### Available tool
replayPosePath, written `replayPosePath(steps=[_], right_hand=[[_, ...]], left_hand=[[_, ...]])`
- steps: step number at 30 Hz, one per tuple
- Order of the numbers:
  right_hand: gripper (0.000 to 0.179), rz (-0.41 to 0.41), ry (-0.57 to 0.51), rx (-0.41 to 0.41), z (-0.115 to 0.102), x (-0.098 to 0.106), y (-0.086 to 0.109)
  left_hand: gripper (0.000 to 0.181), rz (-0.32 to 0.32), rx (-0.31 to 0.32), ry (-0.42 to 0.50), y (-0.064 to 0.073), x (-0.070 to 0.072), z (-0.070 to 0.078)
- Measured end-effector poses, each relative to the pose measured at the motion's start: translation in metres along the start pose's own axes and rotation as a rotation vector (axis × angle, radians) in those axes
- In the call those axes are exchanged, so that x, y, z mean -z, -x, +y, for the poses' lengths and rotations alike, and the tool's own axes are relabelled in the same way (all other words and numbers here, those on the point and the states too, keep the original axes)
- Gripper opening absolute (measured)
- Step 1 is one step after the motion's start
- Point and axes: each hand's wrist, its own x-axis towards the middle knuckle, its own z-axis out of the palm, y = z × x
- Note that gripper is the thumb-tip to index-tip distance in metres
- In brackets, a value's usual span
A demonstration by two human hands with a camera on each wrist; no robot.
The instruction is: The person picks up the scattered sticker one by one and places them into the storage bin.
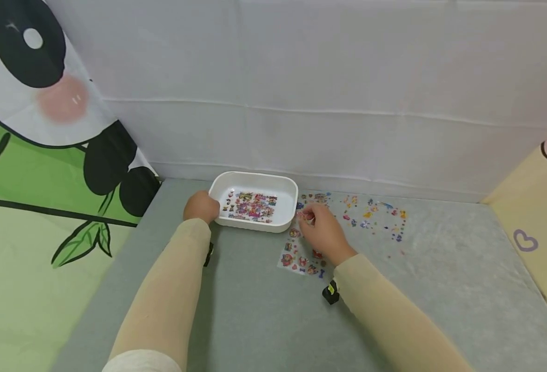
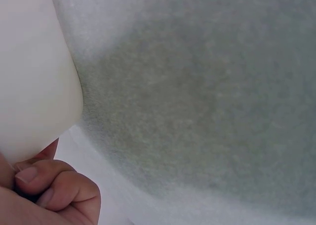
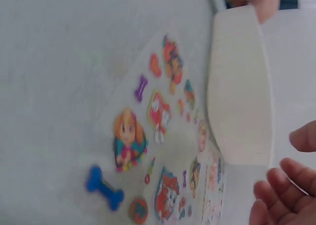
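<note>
A white plastic tray (image 1: pixel 249 225) stands near the back of the table, with colourful cartoon stickers (image 1: pixel 252 206) on its floor. My left hand (image 1: pixel 201 206) grips its left end; in the left wrist view the curled fingers (image 2: pixel 74 190) are at the tray's edge. Beyond the tray's right end, my right hand (image 1: pixel 323 232) hovers over a clear sticker sheet (image 1: pixel 296 264) and partly hides it. In the right wrist view its thumb and bent fingers (image 3: pixel 281 185) are apart beside the tray wall, with nothing visible between them.
More clear sheets with small stickers (image 1: pixel 371 217) lie to the right, on the grey table cover (image 1: pixel 464 268). A white cloth wall (image 1: pixel 324 129) rises right behind the tray. Printed cartoon panels (image 1: pixel 68 217) border the left and right sides.
</note>
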Motion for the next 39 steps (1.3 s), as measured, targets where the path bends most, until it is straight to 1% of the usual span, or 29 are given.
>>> replayPosePath(steps=[5,12,16,21,24,26,32,36,39], right_hand=[[0.039,0.006,-0.044,-0.024,0.006,0.003,0.012],[0.04,0.067,-0.092,-0.036,0.019,0.008,0.031],[0.045,0.068,-0.065,-0.037,0.027,0.014,0.045],[0.058,0.034,-0.016,-0.024,0.034,0.021,0.057],[0.063,0.024,-0.008,-0.012,0.038,0.022,0.06],[0.065,0.024,0.002,-0.015,0.04,0.022,0.061],[0.064,0.016,0.047,-0.029,0.049,0.018,0.063],[0.064,0.019,0.055,-0.039,0.054,0.013,0.061],[0.065,0.011,0.061,-0.041,0.056,0.01,0.059]], left_hand=[[0.039,0.001,0.006,0.002,-0.003,-0.002,-0.002],[0.039,0.009,0.0,-0.013,-0.004,-0.004,-0.002],[0.04,-0.003,0.002,-0.014,-0.002,-0.005,-0.001],[0.04,-0.002,0.004,-0.007,-0.002,-0.005,-0.001],[0.038,0.014,0.0,-0.014,-0.002,-0.004,-0.001],[0.038,0.013,-0.003,-0.016,-0.003,-0.003,-0.001],[0.04,0.006,0.002,-0.022,-0.002,-0.002,-0.001],[0.042,-0.003,0.012,-0.011,0.0,-0.001,0.0],[0.042,-0.004,0.008,-0.011,-0.001,0.0,0.0]])
